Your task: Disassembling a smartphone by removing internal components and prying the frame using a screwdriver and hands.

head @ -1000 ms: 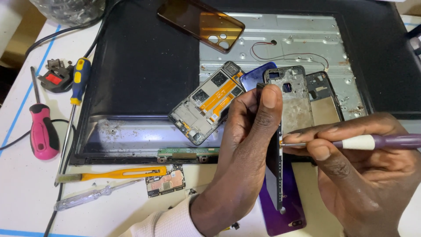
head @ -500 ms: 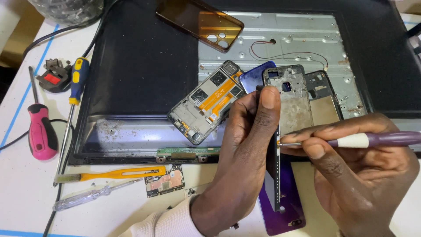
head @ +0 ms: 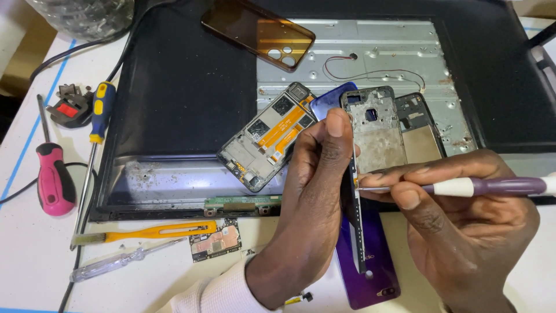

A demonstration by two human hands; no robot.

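While the left hand (head: 315, 191) stands a thin dark phone frame (head: 354, 214) on its edge, fingers and thumb clamped around its upper half, the right hand (head: 463, 226) grips a slim purple-and-white screwdriver (head: 492, 186) like a pen, its metal tip touching the frame's side just below the left thumb. Both hands work over the near edge of a large black dismantled screen panel (head: 179, 98) that lies on the white desk (head: 35, 261); the bare silver metal backplate (head: 376, 52) of that panel shows at its upper right, with a thin red-and-black wire looped across it.

Under the held frame lies a glossy purple phone back cover (head: 370, 266), flat on the desk and partly hidden by the hands. Just behind the left hand, an opened phone chassis with orange ribbon cables (head: 267, 136) rests tilted on the panel, and beside it are a grey metal mid-frame (head: 376, 127) and a second darker frame (head: 420, 127), side by side. A translucent amber phone case (head: 258, 32) sits at the panel's top.

To the left on the desk are a pink-handled screwdriver (head: 53, 179), a blue-and-yellow-handled screwdriver (head: 95, 145) and a black plug with a red patch (head: 69, 107). Nearer the front lie an orange-handled brush-like tool (head: 150, 233), a clear-handled small screwdriver (head: 116, 264) and a small loose circuit board (head: 215, 242).
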